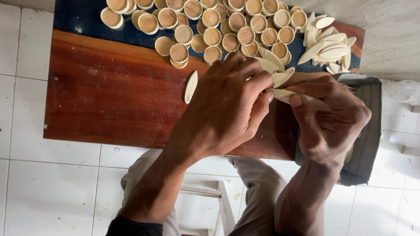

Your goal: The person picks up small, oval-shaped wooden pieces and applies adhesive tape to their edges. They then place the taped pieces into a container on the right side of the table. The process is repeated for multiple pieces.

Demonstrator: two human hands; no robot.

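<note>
Wooden leaf-shaped pieces [286, 92], pale and thin, are pinched in a small stack between both hands over the right part of the reddish-brown counter [109, 96]. The left hand [227, 109] is curled with its fingertips gripping the near end of the stack; the right hand [332, 122] is closed around the other end, thumb pressed on top. One single leaf piece [190, 86] lies alone on the counter just left of the left hand. A heap of round wooden discs [218, 26] covers the far dark-blue strip of the counter, and a pile of loose leaf pieces [328, 43] sits at its far right corner. A grey cloth [369, 131] lies under the right hand
</note>
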